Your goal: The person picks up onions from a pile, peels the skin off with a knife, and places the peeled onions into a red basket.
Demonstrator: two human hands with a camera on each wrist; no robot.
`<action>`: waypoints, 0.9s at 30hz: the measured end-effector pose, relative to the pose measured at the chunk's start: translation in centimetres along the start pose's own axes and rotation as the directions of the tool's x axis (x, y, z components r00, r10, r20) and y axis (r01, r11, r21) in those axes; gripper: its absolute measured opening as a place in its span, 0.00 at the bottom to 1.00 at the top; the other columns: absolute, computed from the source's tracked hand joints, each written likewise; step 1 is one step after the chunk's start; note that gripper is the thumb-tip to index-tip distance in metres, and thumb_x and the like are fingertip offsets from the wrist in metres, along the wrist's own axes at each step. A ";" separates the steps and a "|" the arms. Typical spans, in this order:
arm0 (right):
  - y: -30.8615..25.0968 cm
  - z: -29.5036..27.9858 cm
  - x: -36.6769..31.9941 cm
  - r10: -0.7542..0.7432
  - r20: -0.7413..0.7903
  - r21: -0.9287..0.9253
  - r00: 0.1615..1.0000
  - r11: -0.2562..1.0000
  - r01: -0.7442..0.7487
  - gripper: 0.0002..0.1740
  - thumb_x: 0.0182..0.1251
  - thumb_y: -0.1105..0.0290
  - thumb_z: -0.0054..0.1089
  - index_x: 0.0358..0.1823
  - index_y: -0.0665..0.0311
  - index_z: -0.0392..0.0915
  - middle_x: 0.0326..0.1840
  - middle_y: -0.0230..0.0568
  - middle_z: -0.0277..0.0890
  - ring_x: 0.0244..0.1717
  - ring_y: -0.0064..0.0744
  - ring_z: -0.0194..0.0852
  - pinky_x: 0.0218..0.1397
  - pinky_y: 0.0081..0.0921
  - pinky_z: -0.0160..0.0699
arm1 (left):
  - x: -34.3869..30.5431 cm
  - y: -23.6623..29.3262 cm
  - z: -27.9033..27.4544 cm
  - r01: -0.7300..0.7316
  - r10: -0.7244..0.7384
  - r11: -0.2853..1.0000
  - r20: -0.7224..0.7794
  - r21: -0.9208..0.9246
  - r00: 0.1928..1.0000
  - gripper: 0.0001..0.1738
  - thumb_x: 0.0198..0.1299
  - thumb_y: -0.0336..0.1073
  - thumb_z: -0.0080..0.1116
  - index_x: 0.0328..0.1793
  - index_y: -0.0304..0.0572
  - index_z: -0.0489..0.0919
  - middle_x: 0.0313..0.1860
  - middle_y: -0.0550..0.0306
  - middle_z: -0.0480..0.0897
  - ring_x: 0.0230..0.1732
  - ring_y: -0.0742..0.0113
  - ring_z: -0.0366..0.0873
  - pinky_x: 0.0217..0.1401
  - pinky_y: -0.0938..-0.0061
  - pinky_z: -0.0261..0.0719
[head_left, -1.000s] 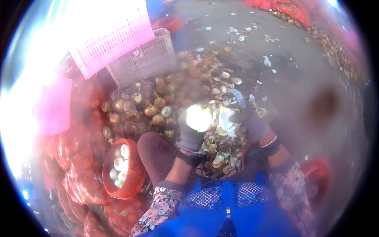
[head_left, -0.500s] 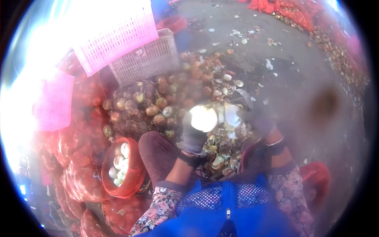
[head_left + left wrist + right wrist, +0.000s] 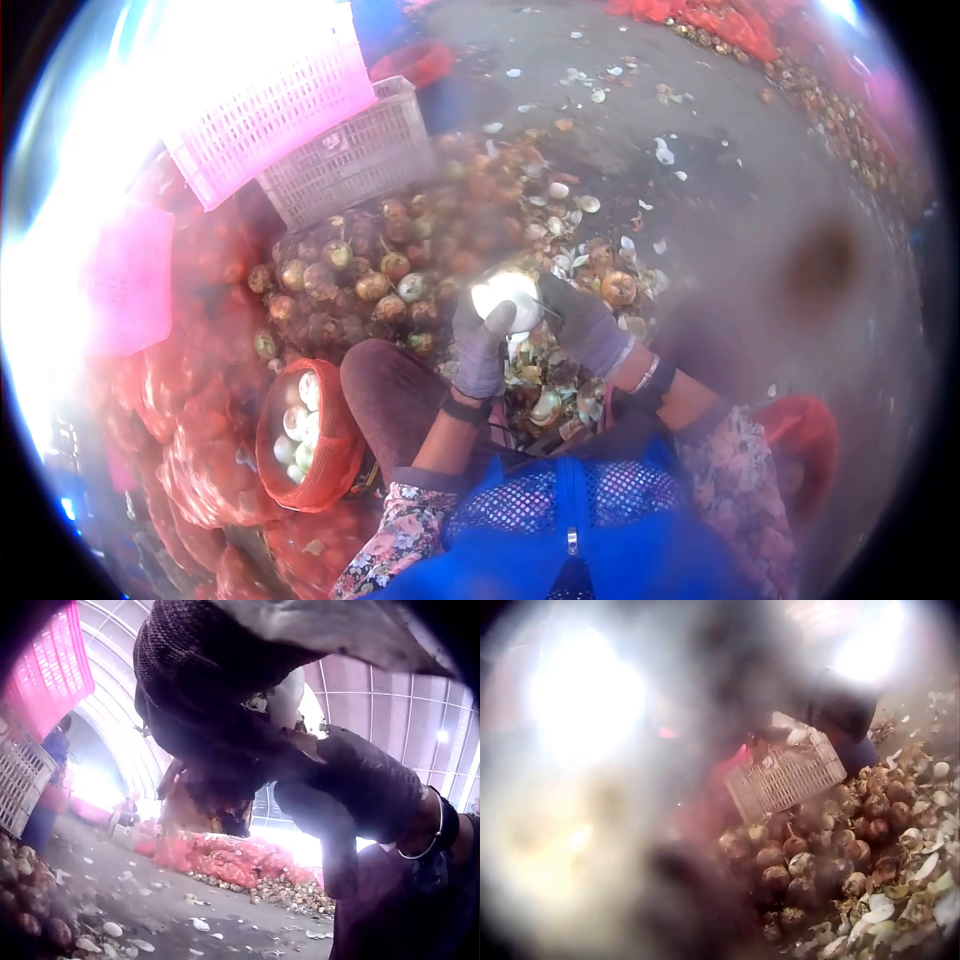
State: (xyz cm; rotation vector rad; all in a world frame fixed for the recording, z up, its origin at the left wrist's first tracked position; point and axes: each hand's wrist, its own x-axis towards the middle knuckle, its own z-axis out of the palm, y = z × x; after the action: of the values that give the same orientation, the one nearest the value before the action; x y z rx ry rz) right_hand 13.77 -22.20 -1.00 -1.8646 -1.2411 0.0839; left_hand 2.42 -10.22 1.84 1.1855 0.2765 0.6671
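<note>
In the head view my gloved left hand [image 3: 480, 345] grips a bright white, round peeled onion [image 3: 510, 298], thumb over its near side. My gloved right hand [image 3: 592, 328] is against the onion's right side; a thin dark edge shows near its fingertips, too unclear to name. From the left wrist view, the left hand [image 3: 202, 697] looms large and dark, the white onion [image 3: 286, 701] shows partly behind it, and the right hand [image 3: 360, 769] comes in from the right. Its fingertips are hidden. Blur covers the hands in the right wrist view.
Unpeeled onions [image 3: 375, 285] are heaped ahead, beside loose peels [image 3: 545, 375]. A red-rimmed basket [image 3: 345, 470] of white onions stands by the left knee. Red mesh sacks [image 3: 200, 450] lie further left. Behind the heap are a whitish crate [image 3: 350, 160] and a pink crate [image 3: 280, 115].
My right hand has come left from over the peels to the onion. The pale shape between the hands is gone, and a brown onion shows to the right. The left hand keeps its grip.
</note>
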 end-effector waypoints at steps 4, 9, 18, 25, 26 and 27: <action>0.2 0.4 -0.1 0.056 0.039 0.190 0.998 0.980 -0.062 0.27 0.65 0.73 0.57 0.66 0.62 0.69 0.50 0.54 0.79 0.50 0.49 0.82 0.50 0.37 0.81 | -0.5 -0.2 0.1 -0.020 0.020 0.997 0.004 0.081 1.000 0.36 0.56 0.53 0.70 0.59 0.34 0.70 0.46 0.55 0.80 0.45 0.70 0.80 0.48 0.73 0.80; -0.1 1.7 0.3 0.194 0.102 0.670 0.976 0.712 -0.212 0.26 0.65 0.72 0.58 0.66 0.61 0.69 0.48 0.51 0.80 0.47 0.41 0.83 0.49 0.32 0.82 | -0.7 -1.2 -0.1 -0.087 0.089 0.981 -0.002 0.171 0.996 0.41 0.54 0.42 0.73 0.69 0.34 0.65 0.56 0.50 0.77 0.53 0.62 0.79 0.53 0.68 0.83; -0.2 0.9 2.2 -0.110 -0.072 -0.051 0.991 0.993 0.107 0.30 0.66 0.67 0.58 0.70 0.52 0.64 0.47 0.48 0.81 0.43 0.48 0.84 0.45 0.35 0.83 | -1.0 -1.6 -0.5 0.134 -0.135 0.988 -0.009 -0.077 0.991 0.38 0.56 0.58 0.65 0.63 0.34 0.72 0.45 0.50 0.82 0.37 0.65 0.83 0.35 0.74 0.84; 1.3 0.8 0.9 -0.033 0.125 -0.086 0.992 0.995 0.044 0.26 0.68 0.64 0.56 0.68 0.53 0.67 0.52 0.45 0.81 0.45 0.46 0.84 0.48 0.35 0.83 | -0.8 -0.8 0.5 0.027 -0.031 0.993 0.030 0.115 0.999 0.38 0.55 0.56 0.66 0.61 0.32 0.73 0.47 0.51 0.82 0.43 0.65 0.82 0.43 0.73 0.83; 1.8 0.8 0.9 -0.108 0.112 -0.090 0.988 0.989 0.118 0.25 0.68 0.64 0.55 0.67 0.54 0.68 0.53 0.45 0.81 0.46 0.45 0.84 0.50 0.35 0.83 | -0.7 -1.4 0.0 0.029 -0.034 0.992 0.041 0.124 0.999 0.38 0.54 0.55 0.67 0.61 0.32 0.73 0.47 0.51 0.81 0.44 0.65 0.82 0.45 0.72 0.83; 1.0 -0.2 1.7 -0.184 0.097 -0.095 0.978 0.977 0.193 0.25 0.68 0.65 0.55 0.66 0.55 0.69 0.54 0.45 0.81 0.47 0.44 0.84 0.52 0.36 0.82 | -0.4 -2.1 -0.6 0.028 -0.036 0.991 0.052 0.133 0.998 0.38 0.54 0.54 0.67 0.61 0.32 0.73 0.48 0.51 0.81 0.46 0.65 0.82 0.48 0.71 0.83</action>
State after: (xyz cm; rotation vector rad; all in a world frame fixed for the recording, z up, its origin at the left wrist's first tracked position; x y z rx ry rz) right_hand 15.45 -21.09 -0.90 -1.8380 -1.5031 -0.0020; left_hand 2.45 -10.45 -0.42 1.3210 0.2972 0.5948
